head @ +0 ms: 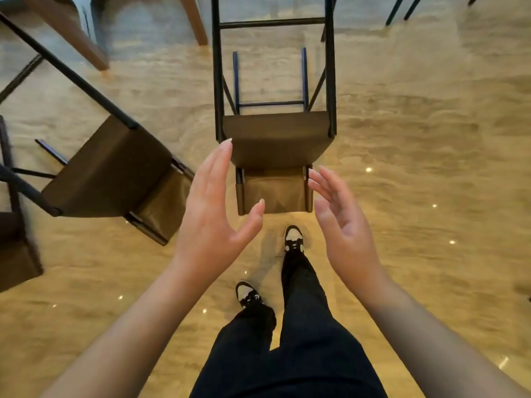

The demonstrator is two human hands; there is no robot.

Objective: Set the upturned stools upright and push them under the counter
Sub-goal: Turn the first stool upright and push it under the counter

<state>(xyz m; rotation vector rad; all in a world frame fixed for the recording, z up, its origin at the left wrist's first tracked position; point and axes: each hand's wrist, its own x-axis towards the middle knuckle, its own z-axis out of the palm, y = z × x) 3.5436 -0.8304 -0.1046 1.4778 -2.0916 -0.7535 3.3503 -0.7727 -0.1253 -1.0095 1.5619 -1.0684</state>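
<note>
Nearest the camera, the person's two legs in black trousers stand on a glossy tan floor, with black-and-white sneakers: the left shoe is set back, the right shoe is stepped forward toward the stool ahead.

Above the legs both bare forearms reach forward. The left hand is released, palm turned inward, fingers straight and together, thumb spread out to the side; it grasps nothing. The right hand is likewise released, palm facing the left one, fingers loosely fanned and slightly bent, holding nothing. The two hands flank the near end of the stool in the middle of the view. From this angle their fingertips overlap its edges, but whether they touch it cannot be told.

That middle stool lies tipped over on the floor, straight ahead of the feet. Its brown backrest points toward the person, the brown seat sits just beyond it, and the black metal legs with their crossbars run away from the camera.

To the left, a second stool of the same kind lies tipped over at an angle, its backrest toward the lower middle of the view and its black legs running up and left. At the far left edge a dark brown seat of a third stool is partly cut off by the frame.

Farther off, at the top left, brown wooden legs of other furniture stand on the floor, and thin black legs show at the top right.
</note>
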